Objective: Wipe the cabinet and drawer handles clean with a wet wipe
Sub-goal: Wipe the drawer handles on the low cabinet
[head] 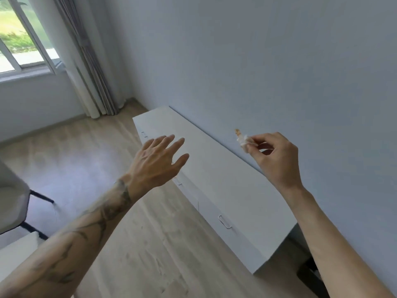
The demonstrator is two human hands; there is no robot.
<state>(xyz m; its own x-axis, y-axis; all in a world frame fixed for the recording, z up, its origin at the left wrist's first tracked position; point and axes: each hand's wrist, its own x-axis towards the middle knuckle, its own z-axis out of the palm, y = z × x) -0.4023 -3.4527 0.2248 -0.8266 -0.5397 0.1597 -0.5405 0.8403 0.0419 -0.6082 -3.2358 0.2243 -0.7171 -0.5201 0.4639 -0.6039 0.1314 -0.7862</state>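
head view: we see both bare forearms stretched out over a low white cabinet (225, 186) that stands flush against the wall (257, 61).
right hand (277, 160): fingers curled, thumb and fingertips pinching a small crumpled wet wipe (243, 141); nothing else in the grip.
wet wipe: held in the air above the back edge of the cabinet top, close to the wall; we can't tell if it touches the wall. Its upper tip looks brownish.
left hand (159, 160): palm down, fingers straight and spread, holding nothing. It sits over the cabinet's front edge; we can't tell if it touches it.
handles: near handle (225, 221) in plain view on the cabinet front, middle handle (177, 181) partly hidden under the left hand, far handle (144, 134) small and blurred.
wipe vs handles: well apart from all three.
surroundings: wood-look floor (96, 168), window (21, 39) and curtain (90, 72) at upper left, part of a chair (12, 203) at the left edge.
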